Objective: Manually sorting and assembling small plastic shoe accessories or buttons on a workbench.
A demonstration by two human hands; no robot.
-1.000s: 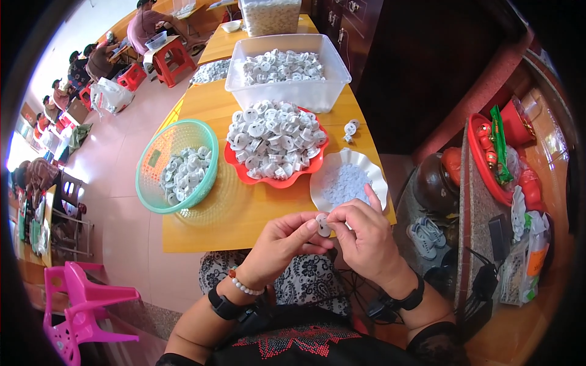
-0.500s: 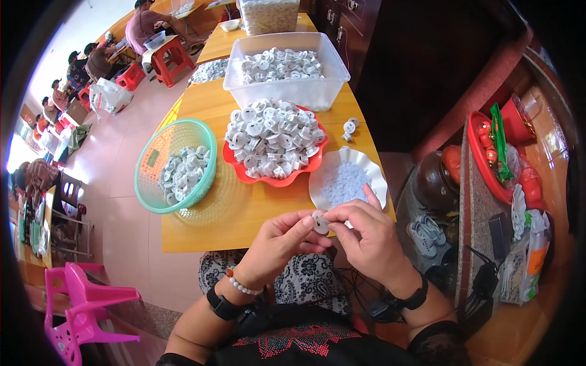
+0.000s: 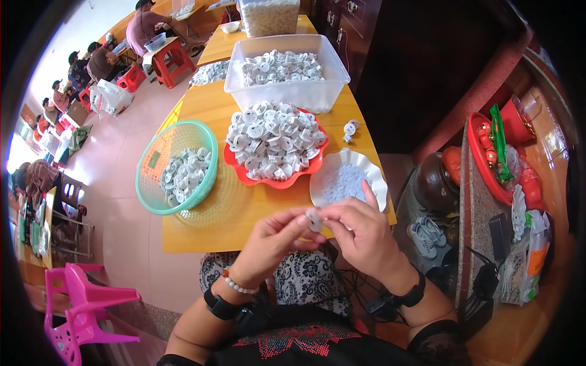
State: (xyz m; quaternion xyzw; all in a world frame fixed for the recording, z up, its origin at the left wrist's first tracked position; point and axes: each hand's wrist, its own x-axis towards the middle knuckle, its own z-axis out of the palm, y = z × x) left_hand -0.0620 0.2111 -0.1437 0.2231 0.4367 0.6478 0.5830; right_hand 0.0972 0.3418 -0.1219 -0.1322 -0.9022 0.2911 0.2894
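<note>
Between the thumb and fingers of my left hand [image 3: 273, 236] is a round white plastic part [image 3: 314, 221] with a dark slot in its face. My right hand [image 3: 365, 232] pinches at the part's right edge, its index finger and thumb close together; anything small between them is hidden. Just beyond the right hand lies a white wavy-rimmed dish [image 3: 377, 175] of tiny pale-blue pieces [image 3: 343, 182]. Left of it, a red scalloped bowl [image 3: 247, 178] is heaped with similar white plastic parts [image 3: 274, 137]. A mint-green mesh basket [image 3: 146, 189] at the table's left holds more such parts.
A clear plastic bin [image 3: 287, 96] of white parts stands behind the bowl on the wooden table [image 3: 201, 235]. Some loose parts [image 3: 350, 129] lie to its right. A pink plastic chair [image 3: 91, 299] is at lower left. Several people sit working at the far left.
My hands have shifted slightly left with the white part, which has tilted to show less of its face. My right fingertips remain at its edge.
</note>
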